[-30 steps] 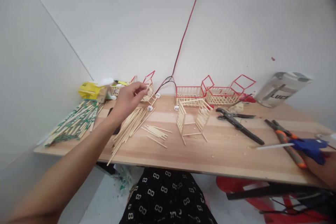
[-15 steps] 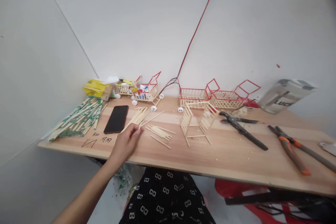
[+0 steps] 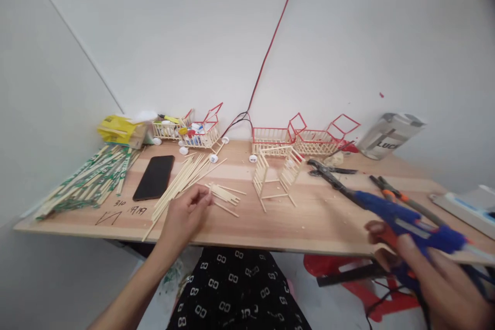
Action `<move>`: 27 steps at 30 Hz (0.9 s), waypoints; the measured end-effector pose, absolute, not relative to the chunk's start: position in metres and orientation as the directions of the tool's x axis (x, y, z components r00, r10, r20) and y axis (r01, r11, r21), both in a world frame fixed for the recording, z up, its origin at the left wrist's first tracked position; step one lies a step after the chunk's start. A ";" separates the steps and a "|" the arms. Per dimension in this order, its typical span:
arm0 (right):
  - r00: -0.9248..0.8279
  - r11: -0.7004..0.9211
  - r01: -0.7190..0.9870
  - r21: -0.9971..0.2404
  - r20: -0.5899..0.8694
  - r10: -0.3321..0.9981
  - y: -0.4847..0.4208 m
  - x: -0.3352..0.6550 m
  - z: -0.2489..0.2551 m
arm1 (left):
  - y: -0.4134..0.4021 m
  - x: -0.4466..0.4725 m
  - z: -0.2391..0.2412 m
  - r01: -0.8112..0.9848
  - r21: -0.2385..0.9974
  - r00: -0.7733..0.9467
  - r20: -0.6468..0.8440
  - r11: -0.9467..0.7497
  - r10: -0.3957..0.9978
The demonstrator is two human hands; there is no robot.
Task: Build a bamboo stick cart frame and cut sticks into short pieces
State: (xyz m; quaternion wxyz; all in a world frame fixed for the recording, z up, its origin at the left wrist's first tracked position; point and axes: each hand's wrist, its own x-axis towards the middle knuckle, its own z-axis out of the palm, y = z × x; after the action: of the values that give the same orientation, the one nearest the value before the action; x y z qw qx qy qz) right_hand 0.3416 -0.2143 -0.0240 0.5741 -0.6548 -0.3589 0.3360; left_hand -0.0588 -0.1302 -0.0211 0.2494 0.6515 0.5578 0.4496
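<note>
1. Watching remotely, I see my left hand (image 3: 188, 211) curled, short sticks (image 3: 227, 195) just beside it at two o'clock; whether it pinches one, I cannot tell.
2. My right hand (image 3: 436, 278) grips the blue glue gun (image 3: 406, 219).
3. From there, the stick frame (image 3: 260, 174) stands at ten o'clock.

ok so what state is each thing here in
glue gun: held in right hand
short sticks: loose, beside the left hand
long sticks: lying in a loose pile
phone: lying flat, screen dark
stick frame: standing, without red trim
left front cart: loaded with small items
pliers: lying, partly hidden
</note>
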 end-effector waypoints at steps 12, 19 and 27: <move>0.195 -0.039 0.151 -0.988 -0.009 0.981 -0.226 0.259 -0.003 | -0.135 0.060 -0.021 0.147 0.956 0.267 0.209 -0.254 0.941; 0.120 -0.026 0.172 -0.985 -0.005 0.993 -0.227 0.261 -0.011 | -0.134 0.062 -0.030 0.137 0.949 0.245 0.246 -0.285 0.938; 0.109 -0.051 0.170 -0.984 -0.033 0.993 -0.226 0.257 -0.006 | -0.133 0.061 -0.038 0.147 0.934 0.187 0.296 -0.324 0.937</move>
State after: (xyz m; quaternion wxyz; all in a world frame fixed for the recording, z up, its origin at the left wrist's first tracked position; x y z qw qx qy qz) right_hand 0.2573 -0.2263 -0.0060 0.4700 -0.5777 -0.5035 0.4379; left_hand 0.0608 -0.1334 -0.0384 0.4074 0.6540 0.4145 0.4843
